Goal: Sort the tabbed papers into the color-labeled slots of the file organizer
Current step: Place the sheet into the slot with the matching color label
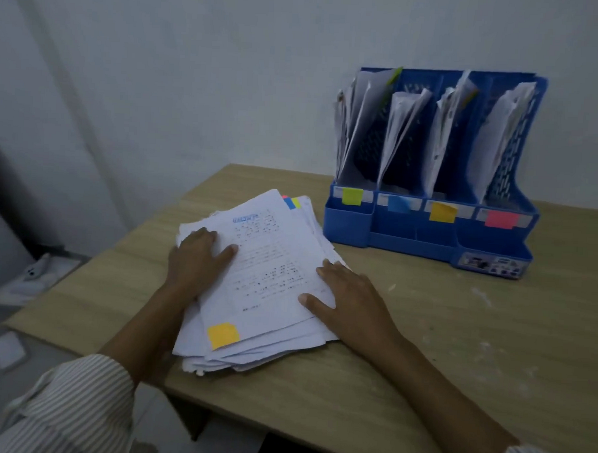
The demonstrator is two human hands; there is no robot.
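Observation:
A loose stack of white printed papers [268, 279] lies on the wooden desk [457, 336]. The top sheet carries a yellow tab [222, 335] at its near corner; blue, green and pink tabs [291, 202] peek out at the far edge. My left hand [196, 259] rests flat on the stack's left side, fingers straight. My right hand [342, 296] lies flat on the stack's right edge. The blue file organizer [431, 228] stands at the back right, with slots labeled green [352, 196], blue [398, 204], yellow [443, 212] and pink [501, 219]. Each slot holds papers.
A white wall rises behind the desk. The desk's left edge runs diagonally near the stack. On the floor at the left lie a white phone-like object [35, 271] and a small white square [7, 349]. Bare desk surface stretches to the right of my right arm.

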